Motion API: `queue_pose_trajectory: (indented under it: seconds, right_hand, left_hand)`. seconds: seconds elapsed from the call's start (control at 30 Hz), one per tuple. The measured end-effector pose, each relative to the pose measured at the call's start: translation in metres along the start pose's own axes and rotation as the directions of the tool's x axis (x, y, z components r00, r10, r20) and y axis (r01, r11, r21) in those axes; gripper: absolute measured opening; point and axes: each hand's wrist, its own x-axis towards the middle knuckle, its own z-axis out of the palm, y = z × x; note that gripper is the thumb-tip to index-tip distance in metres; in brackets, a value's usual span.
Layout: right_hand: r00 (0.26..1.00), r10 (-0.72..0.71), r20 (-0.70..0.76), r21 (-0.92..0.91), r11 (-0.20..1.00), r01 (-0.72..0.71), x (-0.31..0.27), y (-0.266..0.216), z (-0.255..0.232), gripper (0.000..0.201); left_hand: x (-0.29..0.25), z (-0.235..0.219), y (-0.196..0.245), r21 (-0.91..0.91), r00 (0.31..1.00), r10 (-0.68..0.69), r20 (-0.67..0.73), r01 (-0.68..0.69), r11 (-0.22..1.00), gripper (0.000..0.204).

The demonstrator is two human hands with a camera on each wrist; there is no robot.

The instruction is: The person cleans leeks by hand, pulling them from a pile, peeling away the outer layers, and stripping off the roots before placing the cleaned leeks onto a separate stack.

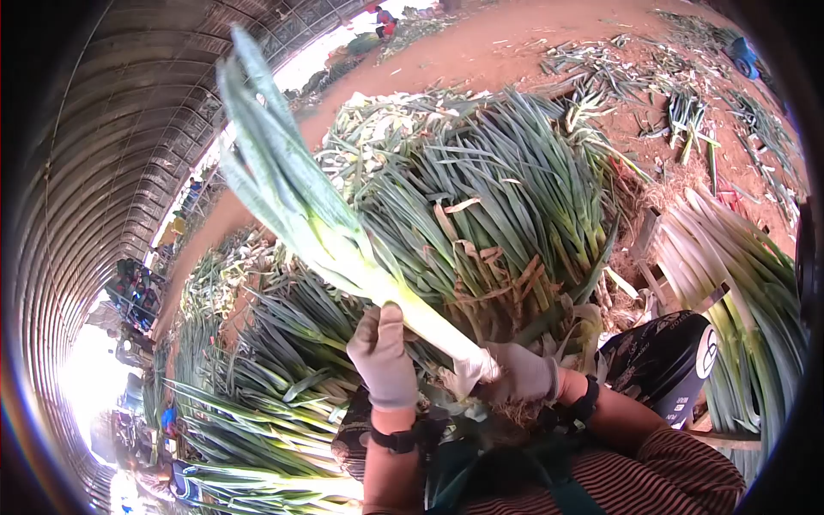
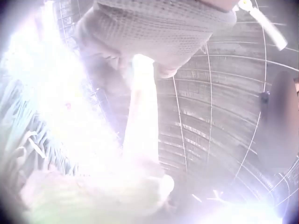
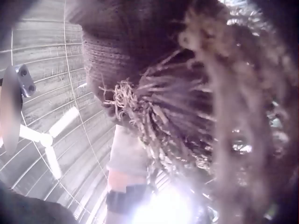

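One large leek (image 1: 335, 249) slants across the head view, green leaves up at the left, white stem and roots down at the right. The gloved left hand (image 1: 384, 356) grips its stem around the middle, thumb on top. At the root end the gloved right hand (image 1: 519, 375) holds the base, its fingers partly hidden by stem and roots. In the left wrist view the left hand (image 2: 154, 35) is wrapped round the bright white stem (image 2: 142, 121). Stringy roots (image 3: 149, 116) hang beside the right hand (image 3: 135, 42) in the right wrist view.
Bundled leeks (image 1: 515, 189) stand in front, with more leeks (image 1: 266, 429) lying at the left. Leeks with pale stems (image 1: 721, 283) rest on a wooden support at the right. Leaf scraps (image 1: 386, 120) litter the reddish ground (image 1: 481, 51). A person (image 1: 385, 21) is far off.
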Motion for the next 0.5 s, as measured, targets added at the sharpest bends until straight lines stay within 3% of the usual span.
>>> queue_pose_trajectory:
  seconds: [0.03, 0.1, 0.13, 0.17, 0.2, 0.27, 0.37, 0.4, 0.43, 0.5]
  right_hand:
    - [0.996, 0.089, -0.029, -0.108, 0.99, -0.091, 0.001, 0.001, -0.003, 0.052]
    - [0.958, 0.262, -0.113, -0.301, 0.91, -0.284, 0.002, 0.006, -0.004, 0.052]
    - [0.95, 0.259, -0.172, -0.303, 0.904, -0.302, 0.002, 0.003, -0.003, 0.044]
    - [0.953, 0.248, -0.173, -0.237, 0.929, -0.285, 0.001, 0.009, -0.001, 0.047]
    - [0.955, 0.24, -0.173, -0.17, 0.948, -0.269, 0.001, 0.016, 0.002, 0.051]
    - [0.966, 0.217, -0.142, -0.011, 0.975, -0.221, -0.003, 0.022, 0.009, 0.049]
    - [0.999, -0.036, -0.019, 0.063, 0.997, 0.037, -0.002, 0.012, 0.008, 0.041]
    - [0.999, -0.034, 0.037, 0.25, 0.968, 0.024, -0.006, 0.004, 0.009, 0.034]
    - [0.996, -0.044, 0.077, 0.282, 0.959, 0.021, -0.007, 0.005, 0.009, 0.033]
    - [0.986, -0.062, 0.154, 0.345, 0.939, 0.005, -0.012, 0.006, 0.009, 0.031]
  left_hand:
    - [-0.002, 0.005, -0.007, 0.043, 0.989, 0.142, -0.046, -0.14, 0.989, 0.022]
    - [-0.011, 0.007, -0.011, -0.052, 0.993, 0.088, -0.075, -0.092, 0.994, 0.017]
    - [-0.015, 0.005, -0.017, -0.071, 0.994, 0.066, -0.089, -0.072, 0.995, 0.016]
    - [-0.016, 0.005, -0.024, -0.093, 0.994, 0.042, -0.101, -0.051, 0.994, 0.015]
    - [-0.011, 0.013, -0.026, -0.161, 0.975, 0.164, -0.152, -0.188, 0.969, 0.017]
    - [-0.019, 0.014, -0.014, -0.086, 0.985, 0.055, -0.163, -0.069, 0.994, 0.016]
    - [-0.019, 0.013, -0.003, -0.084, 0.99, -0.034, -0.135, 0.023, 0.996, 0.014]
    - [-0.018, 0.011, -0.006, -0.086, 0.993, -0.047, -0.112, 0.037, 0.996, 0.014]
    - [-0.017, 0.01, -0.007, -0.088, 0.994, -0.063, -0.089, 0.055, 0.995, 0.014]
    - [-0.018, 0.012, 0.0, -0.195, 0.968, -0.248, -0.022, 0.24, 0.951, 0.015]
